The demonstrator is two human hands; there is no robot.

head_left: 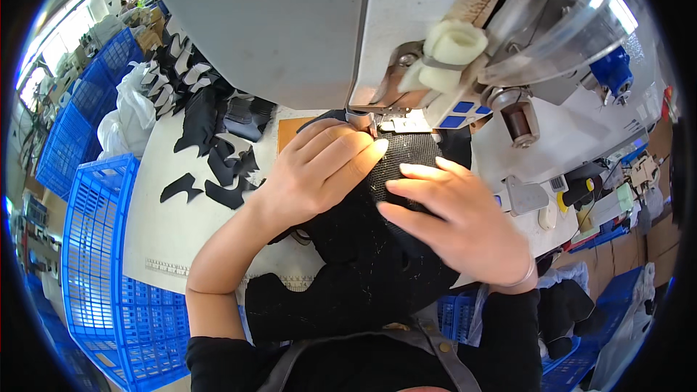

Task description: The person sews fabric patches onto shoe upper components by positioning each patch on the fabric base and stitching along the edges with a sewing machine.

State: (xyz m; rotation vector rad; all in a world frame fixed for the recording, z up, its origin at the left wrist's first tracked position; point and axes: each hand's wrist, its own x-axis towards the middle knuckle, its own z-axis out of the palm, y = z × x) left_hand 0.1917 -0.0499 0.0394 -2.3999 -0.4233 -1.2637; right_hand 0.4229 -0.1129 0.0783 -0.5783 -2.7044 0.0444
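I see a coarse black mesh panel (408, 156), its weave glinting, lying nearly flat with its upper edge right by the needle area of the sewing machine (254, 29). Below it, a big soft black fabric piece (348, 268) sags in loose folds over the table's near edge, flecked with pale lint; whether they're joined, I can't tell.

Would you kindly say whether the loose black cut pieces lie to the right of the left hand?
No, the loose black pieces lie on the white table, left of the left hand.
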